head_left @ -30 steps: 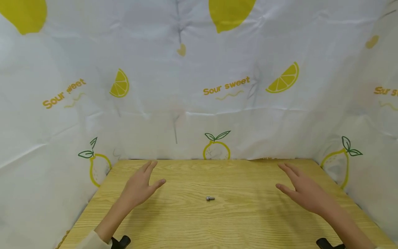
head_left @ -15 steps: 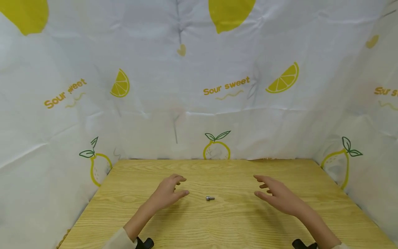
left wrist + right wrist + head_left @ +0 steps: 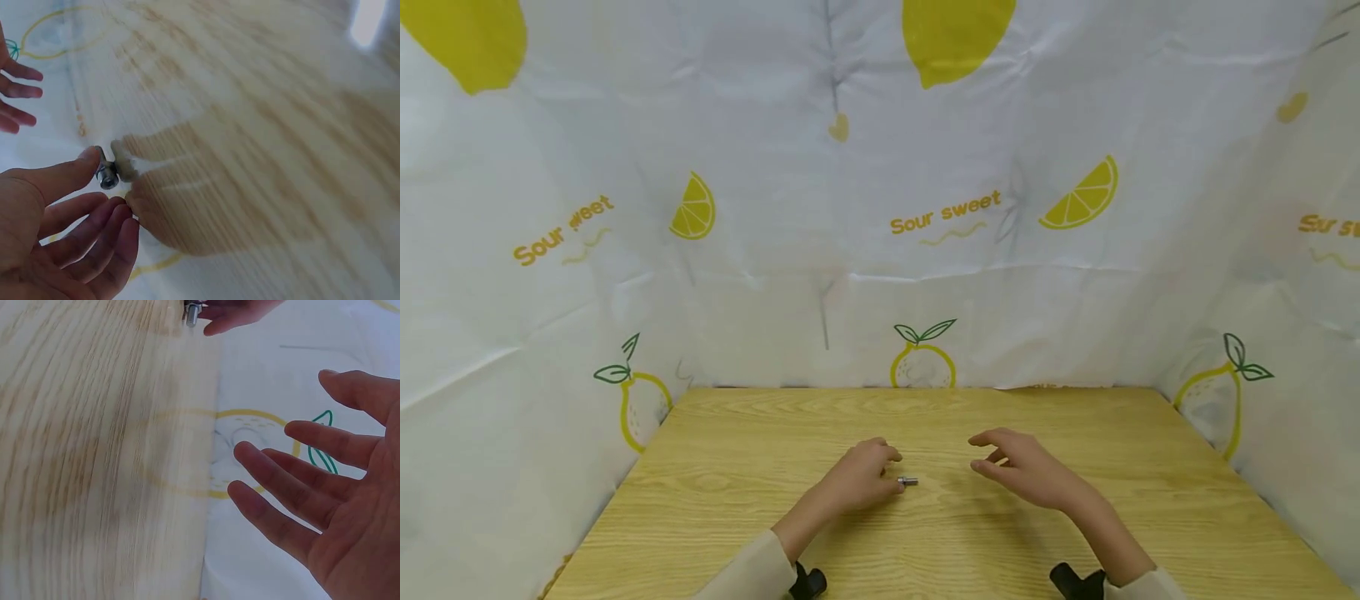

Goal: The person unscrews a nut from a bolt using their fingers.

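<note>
A small silver socket-head bolt (image 3: 909,481) lies on the wooden tabletop near the middle. My left hand (image 3: 857,479) is right at its head end. In the left wrist view the thumb tip overlaps one side of the bolt (image 3: 108,179), and the bent fingers sit below it with a gap between. My right hand (image 3: 1028,472) hovers over the table to the right of the bolt, apart from it. In the right wrist view its fingers (image 3: 281,481) are spread loosely and hold nothing.
The wooden table (image 3: 910,550) spreads out under both hands. A white cloth (image 3: 880,250) printed with lemons and lettering stands behind it and along both sides. Black wrist mounts (image 3: 808,582) show below each hand.
Both hands have moved inward over the table from its left and right sides, their fingers bending more. The left has reached the bolt, which stays in place.
</note>
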Demonstrator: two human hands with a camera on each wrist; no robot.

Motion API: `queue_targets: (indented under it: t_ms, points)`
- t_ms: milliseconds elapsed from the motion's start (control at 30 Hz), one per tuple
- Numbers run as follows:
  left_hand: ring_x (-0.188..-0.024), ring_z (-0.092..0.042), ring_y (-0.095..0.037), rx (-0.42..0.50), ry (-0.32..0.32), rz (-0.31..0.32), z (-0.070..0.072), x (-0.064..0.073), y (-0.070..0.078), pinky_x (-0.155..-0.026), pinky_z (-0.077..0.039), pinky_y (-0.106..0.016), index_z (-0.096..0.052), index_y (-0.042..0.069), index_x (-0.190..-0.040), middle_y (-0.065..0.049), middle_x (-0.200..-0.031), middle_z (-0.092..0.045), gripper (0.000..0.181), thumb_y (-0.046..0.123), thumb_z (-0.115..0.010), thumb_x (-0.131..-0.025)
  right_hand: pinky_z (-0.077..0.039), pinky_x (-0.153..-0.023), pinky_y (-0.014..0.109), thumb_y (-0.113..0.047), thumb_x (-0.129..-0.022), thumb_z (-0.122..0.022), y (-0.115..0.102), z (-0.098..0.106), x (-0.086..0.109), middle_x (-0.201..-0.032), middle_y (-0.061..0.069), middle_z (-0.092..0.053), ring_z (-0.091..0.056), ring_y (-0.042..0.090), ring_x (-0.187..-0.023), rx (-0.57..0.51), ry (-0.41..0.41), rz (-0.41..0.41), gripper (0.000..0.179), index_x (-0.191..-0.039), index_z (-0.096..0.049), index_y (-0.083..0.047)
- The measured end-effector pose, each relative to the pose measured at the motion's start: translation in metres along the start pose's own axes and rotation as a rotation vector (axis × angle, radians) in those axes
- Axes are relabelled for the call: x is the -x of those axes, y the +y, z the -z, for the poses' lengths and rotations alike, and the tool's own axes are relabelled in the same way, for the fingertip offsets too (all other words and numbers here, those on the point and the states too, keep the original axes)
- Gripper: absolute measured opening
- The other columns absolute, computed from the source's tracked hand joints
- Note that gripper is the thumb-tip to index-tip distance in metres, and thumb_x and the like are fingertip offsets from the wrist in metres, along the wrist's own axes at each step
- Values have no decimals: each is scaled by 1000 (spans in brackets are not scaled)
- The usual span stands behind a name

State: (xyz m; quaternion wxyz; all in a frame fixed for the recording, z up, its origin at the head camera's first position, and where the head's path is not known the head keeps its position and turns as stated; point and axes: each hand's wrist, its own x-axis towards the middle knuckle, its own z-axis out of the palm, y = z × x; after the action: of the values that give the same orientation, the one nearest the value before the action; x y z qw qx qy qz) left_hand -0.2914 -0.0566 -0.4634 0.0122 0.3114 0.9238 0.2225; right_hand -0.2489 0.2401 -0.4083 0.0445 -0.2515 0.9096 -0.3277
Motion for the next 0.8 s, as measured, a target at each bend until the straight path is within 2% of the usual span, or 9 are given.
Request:
queue_targets:
  t_ms: [133,200,300,500,600,800]
  points:
    - [-76,-62,-3,-43,1,-6,-8,-11,7,-77,-56,-25,-80,9,-108,3,-90,-75,24,25,-82,-90,-62,-87,46,-36,-107,-57,0,-3,-4,-141,25,-60,-70,34,-109,-6,11,1,49,-140,-58,0]
    - [-71,-60,-1,-40,-6,-8,-10,-14,11,-73,-56,-22,-81,12,-99,6,-86,-75,13,22,-82,-91,-62,-86,46,-35,-107,-58,1,-4,-5,-141,25,-60,-70,34,-109,-11,12,-6,48,-140,-59,0]
    - [-67,-60,0,-37,-17,-4,-11,-16,15,-67,-54,-19,-81,15,-89,8,-82,-74,5,20,-82,-90,-63,-85,45,-33,-107,-58,1,-5,-6,-140,25,-61,-71,34,-108,-27,7,-17,46,-139,-59,0]
    - [-73,-64,-5,13,-10,25,-8,-16,17,-64,-53,-18,-80,12,-88,3,-85,-75,5,9,-84,-86,-63,-84,45,-33,-106,-60,1,-8,-5,-139,26,-61,-71,35,-108,-64,-3,-39,47,-138,-60,1]
    - [-73,-63,-4,102,6,51,-7,-14,13,-65,-53,-18,-80,9,-90,3,-86,-75,2,8,-81,-89,-63,-83,44,-34,-106,-60,2,-10,-6,-139,25,-61,-71,34,-108,-65,-4,-38,48,-138,-60,1]
    - [-71,-65,-4,408,96,77,0,-8,12,-62,-56,-22,-81,6,-91,3,-84,-73,3,7,-80,-89,-62,-84,44,-38,-106,-59,1,-9,-9,-140,23,-62,-70,33,-110,-79,7,-42,48,-139,-60,-2]
